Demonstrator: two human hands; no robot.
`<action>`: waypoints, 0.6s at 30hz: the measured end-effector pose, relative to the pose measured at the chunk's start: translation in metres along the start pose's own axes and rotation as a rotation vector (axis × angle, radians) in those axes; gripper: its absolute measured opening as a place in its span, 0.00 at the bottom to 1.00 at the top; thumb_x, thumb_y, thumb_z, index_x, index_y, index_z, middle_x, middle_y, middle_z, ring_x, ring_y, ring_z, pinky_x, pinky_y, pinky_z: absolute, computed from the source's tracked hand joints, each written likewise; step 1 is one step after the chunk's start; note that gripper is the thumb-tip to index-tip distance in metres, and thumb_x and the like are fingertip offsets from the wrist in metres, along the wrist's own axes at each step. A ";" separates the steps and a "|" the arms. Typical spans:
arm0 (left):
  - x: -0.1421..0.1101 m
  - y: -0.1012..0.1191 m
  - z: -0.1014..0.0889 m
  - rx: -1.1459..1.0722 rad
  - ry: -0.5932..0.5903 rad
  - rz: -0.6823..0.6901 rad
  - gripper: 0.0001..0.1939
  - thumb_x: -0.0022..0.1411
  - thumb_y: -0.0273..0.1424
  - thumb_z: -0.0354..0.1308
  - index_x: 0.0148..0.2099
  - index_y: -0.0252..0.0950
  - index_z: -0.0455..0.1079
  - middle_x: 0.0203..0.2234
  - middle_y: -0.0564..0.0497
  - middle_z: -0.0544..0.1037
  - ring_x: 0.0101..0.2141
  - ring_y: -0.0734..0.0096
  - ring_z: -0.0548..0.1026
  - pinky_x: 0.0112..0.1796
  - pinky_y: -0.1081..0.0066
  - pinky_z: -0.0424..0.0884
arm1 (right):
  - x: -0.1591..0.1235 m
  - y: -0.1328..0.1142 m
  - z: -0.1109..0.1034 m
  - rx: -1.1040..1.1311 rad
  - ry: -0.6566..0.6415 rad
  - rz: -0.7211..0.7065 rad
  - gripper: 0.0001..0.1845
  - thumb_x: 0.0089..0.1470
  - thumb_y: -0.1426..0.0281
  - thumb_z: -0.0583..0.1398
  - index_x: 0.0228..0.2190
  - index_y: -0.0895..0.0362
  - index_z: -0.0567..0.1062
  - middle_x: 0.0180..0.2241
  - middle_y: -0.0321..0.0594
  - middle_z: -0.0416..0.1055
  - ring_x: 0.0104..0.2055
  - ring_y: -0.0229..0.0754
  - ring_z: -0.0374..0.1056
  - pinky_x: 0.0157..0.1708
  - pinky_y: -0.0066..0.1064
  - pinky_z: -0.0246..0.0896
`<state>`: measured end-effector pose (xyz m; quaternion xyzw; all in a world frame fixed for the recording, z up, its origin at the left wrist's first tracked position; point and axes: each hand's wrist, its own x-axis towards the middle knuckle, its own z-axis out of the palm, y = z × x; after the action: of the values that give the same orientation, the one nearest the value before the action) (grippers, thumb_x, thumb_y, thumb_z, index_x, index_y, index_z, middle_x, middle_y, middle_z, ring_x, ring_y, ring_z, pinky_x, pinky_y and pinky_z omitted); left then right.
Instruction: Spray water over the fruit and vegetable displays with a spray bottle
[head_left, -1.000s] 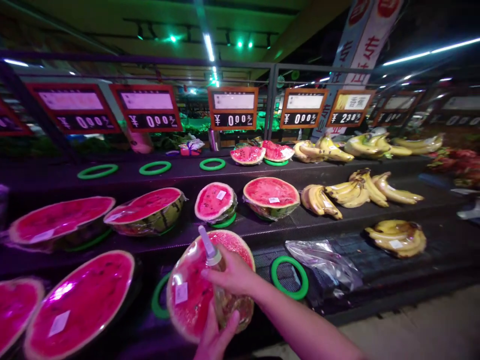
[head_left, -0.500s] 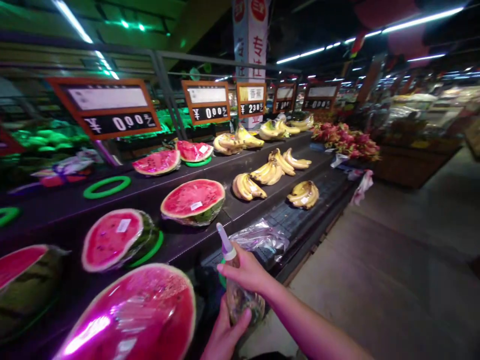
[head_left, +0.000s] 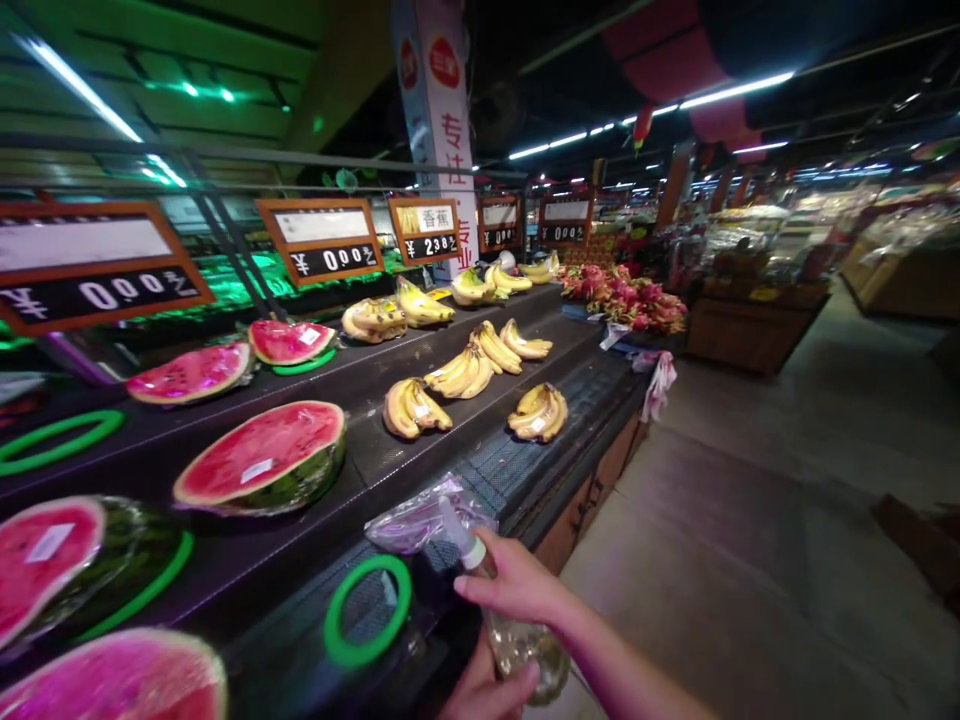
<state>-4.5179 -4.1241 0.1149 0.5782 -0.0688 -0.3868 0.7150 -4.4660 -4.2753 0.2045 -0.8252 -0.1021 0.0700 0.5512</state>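
A clear plastic bottle [head_left: 521,645] with a pale nozzle cap sits between both of my hands at the bottom centre. My right hand [head_left: 517,585] wraps around its neck just under the cap. My left hand [head_left: 487,690] cups the bottle's base from below, only partly in view. Just beyond the bottle lie a crumpled clear plastic bag [head_left: 427,520] and a green ring [head_left: 367,610] on the lowest black shelf. A wrapped half watermelon [head_left: 262,465] rests on the step above.
Tiered black shelves [head_left: 420,440] carry more cut watermelons [head_left: 187,372], banana bunches [head_left: 536,412] and empty green rings [head_left: 56,438]. Price signs [head_left: 322,240] hang behind. Dragon fruit [head_left: 622,298] is piled farther along. A floor aisle [head_left: 750,520] runs on the right.
My view has swung to the right along the display, so the watermelons slid left and the aisle came into view. Both hands keep the same hold on the bottle.
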 end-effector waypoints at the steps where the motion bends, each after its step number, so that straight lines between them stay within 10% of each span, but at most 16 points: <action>1: 0.011 -0.002 0.011 0.019 -0.010 -0.018 0.53 0.44 0.61 0.72 0.67 0.43 0.65 0.54 0.41 0.79 0.54 0.42 0.77 0.48 0.57 0.73 | -0.006 0.009 -0.013 0.002 0.034 0.016 0.21 0.51 0.59 0.68 0.45 0.52 0.75 0.34 0.32 0.74 0.36 0.45 0.69 0.39 0.33 0.62; 6: 0.063 -0.003 0.069 0.120 -0.065 -0.067 0.58 0.40 0.62 0.74 0.66 0.38 0.62 0.53 0.42 0.79 0.43 0.59 0.78 0.34 0.70 0.63 | -0.039 0.053 -0.077 -0.001 0.229 0.051 0.20 0.53 0.56 0.63 0.44 0.54 0.72 0.36 0.35 0.76 0.39 0.47 0.71 0.43 0.36 0.63; 18: 0.168 0.011 0.165 0.077 -0.385 0.038 0.52 0.44 0.46 0.80 0.66 0.37 0.64 0.59 0.40 0.76 0.63 0.42 0.70 0.63 0.47 0.64 | -0.098 0.113 -0.190 0.101 0.790 0.232 0.32 0.51 0.43 0.62 0.46 0.54 0.74 0.34 0.40 0.79 0.35 0.53 0.77 0.40 0.42 0.69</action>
<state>-4.4869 -4.3573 0.1188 0.5192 -0.2301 -0.4737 0.6731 -4.5073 -4.5112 0.1732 -0.7666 0.2145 -0.1853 0.5762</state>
